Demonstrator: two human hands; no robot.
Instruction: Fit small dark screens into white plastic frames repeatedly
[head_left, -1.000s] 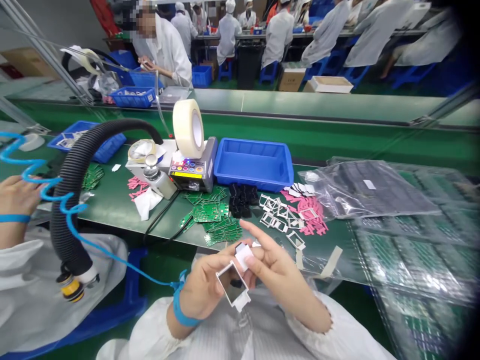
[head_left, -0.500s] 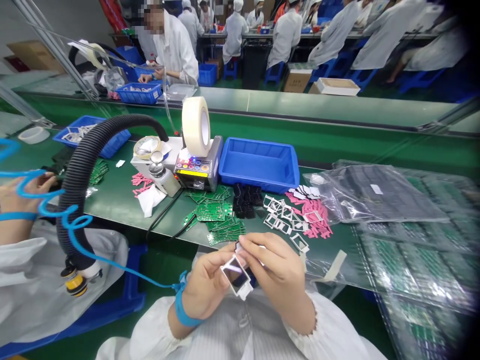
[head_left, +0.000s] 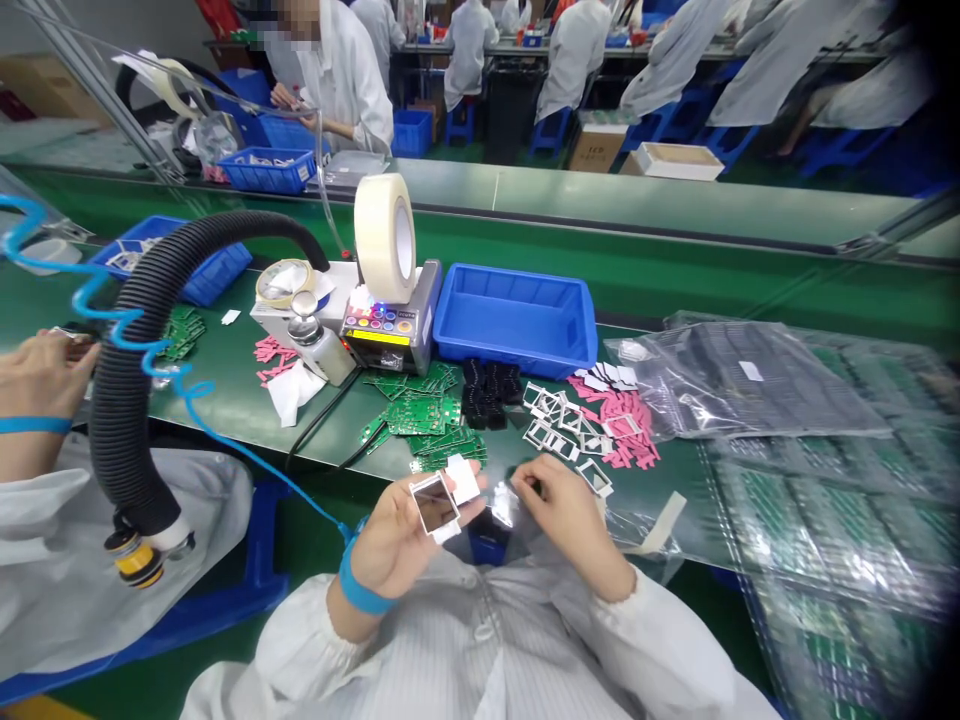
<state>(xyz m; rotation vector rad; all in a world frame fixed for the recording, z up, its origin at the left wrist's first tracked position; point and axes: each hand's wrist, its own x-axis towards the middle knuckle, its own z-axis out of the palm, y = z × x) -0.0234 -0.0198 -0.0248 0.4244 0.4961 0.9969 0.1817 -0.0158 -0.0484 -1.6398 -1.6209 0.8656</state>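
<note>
My left hand point(head_left: 390, 545), with a blue band at its wrist, holds a small display screen point(head_left: 435, 505) in a white frame. White tabs stick out at its upper right and lower edge. The screen's face is turned up towards me. My right hand point(head_left: 559, 505) is apart from it, fingers curled in a pinch. At those fingertips hangs a shiny clear piece of film point(head_left: 502, 503). On the bench beyond lie green circuit boards point(head_left: 424, 415), black parts point(head_left: 491, 393), white frames point(head_left: 559, 420) and pink strips point(head_left: 630, 430).
An empty-looking blue bin point(head_left: 517, 320) stands behind the parts. Left of it are a tape dispenser point(head_left: 386, 335) and a pump bottle point(head_left: 319, 345). A black hose point(head_left: 124, 400) arches beside a co-worker's hand point(head_left: 45, 375). Bagged sheets point(head_left: 757, 380) and board trays point(head_left: 817, 570) lie right.
My hands have moved apart. The left took the framed screen leftwards and turned it; the right drew away to the right, with clear film now showing at its fingertips.
</note>
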